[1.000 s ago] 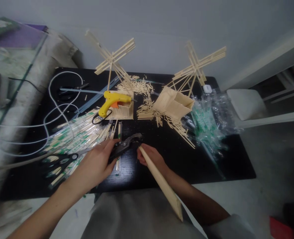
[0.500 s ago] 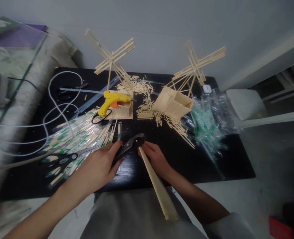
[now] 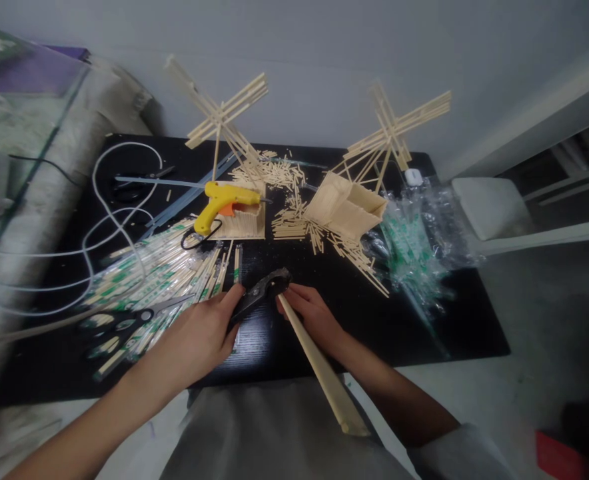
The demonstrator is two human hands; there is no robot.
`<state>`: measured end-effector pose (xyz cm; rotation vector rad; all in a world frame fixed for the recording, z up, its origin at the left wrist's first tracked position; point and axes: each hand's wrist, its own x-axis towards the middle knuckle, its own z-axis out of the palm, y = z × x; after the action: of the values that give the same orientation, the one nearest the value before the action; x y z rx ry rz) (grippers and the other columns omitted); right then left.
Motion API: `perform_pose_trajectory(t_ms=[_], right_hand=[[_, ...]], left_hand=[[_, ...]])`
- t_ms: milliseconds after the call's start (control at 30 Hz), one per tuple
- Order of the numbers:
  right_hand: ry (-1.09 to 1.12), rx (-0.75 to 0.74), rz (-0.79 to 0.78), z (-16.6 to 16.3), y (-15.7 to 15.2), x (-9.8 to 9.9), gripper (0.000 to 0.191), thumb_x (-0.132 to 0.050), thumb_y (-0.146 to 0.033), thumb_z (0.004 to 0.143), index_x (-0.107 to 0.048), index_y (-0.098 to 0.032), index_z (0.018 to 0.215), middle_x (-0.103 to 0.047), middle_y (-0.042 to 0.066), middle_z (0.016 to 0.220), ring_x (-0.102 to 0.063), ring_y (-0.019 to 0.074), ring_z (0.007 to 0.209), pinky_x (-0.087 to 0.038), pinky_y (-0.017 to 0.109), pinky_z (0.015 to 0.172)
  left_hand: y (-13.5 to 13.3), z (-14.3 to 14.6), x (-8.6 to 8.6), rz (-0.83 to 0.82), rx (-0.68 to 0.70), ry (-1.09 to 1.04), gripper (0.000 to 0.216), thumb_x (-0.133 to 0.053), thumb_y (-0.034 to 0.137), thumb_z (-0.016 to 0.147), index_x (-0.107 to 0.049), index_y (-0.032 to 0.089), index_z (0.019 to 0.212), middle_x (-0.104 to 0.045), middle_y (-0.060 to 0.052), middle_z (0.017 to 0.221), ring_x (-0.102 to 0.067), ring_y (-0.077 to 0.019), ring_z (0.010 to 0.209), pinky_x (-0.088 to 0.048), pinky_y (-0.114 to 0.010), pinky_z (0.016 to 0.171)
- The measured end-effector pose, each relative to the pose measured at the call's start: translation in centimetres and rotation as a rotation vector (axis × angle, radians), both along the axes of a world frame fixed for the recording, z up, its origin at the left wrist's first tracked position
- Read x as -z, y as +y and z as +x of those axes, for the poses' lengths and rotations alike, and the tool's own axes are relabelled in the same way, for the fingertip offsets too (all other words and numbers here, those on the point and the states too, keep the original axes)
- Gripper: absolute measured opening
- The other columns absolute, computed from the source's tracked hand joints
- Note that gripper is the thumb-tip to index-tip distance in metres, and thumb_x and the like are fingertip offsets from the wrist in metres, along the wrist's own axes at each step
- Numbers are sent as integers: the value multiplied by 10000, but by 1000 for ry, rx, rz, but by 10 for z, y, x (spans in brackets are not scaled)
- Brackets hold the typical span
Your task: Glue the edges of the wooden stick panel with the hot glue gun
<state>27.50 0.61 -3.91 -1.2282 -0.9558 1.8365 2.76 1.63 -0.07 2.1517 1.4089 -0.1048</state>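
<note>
A slim, pale wooden panel (image 3: 319, 370), far end grasped by the right hand (image 3: 319, 320), slants past the black table (image 3: 399, 333)'s near edge; the left hand (image 3: 199, 340) grips dark pliers (image 3: 257, 297); open tabletop stretches rightward

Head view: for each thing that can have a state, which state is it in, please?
left hand, closed around the pliers
right hand, holding the far end of the wooden panel
pliers, held; jaw opening unclear
glue gun, lying on its side
right wooden box, hollow, opening visible
wrapped sticks, heaped in packaging
loose sticks, scattered
plastic wrappers, crumpled
white cable, loosely looped
</note>
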Motion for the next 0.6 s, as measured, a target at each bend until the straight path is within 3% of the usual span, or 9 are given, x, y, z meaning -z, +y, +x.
perform_pose_trajectory(t_ms=[400,600], right_hand=[[109,-7,-66,1,1,5,548,-845,-703,948,-659,-223,763,-520,-34,730,-380,145,675,-262,305,608],[265,-185,-114,9,8,13,577,-816,-725,952,-605,-232,738,-485,-49,668,-359,121,583,-263,289,550]], left_hand=[[0,-2,4,-1,23,-2,388,-596,100,921,-628,271,1268,-812,-51,912,-822,-332,776,-603,-388,743],[5,-5,1,3,38,-31,403,-630,157,933,-652,288,1314,-842,-83,1079,-849,-346,951,-624,-396,813]])
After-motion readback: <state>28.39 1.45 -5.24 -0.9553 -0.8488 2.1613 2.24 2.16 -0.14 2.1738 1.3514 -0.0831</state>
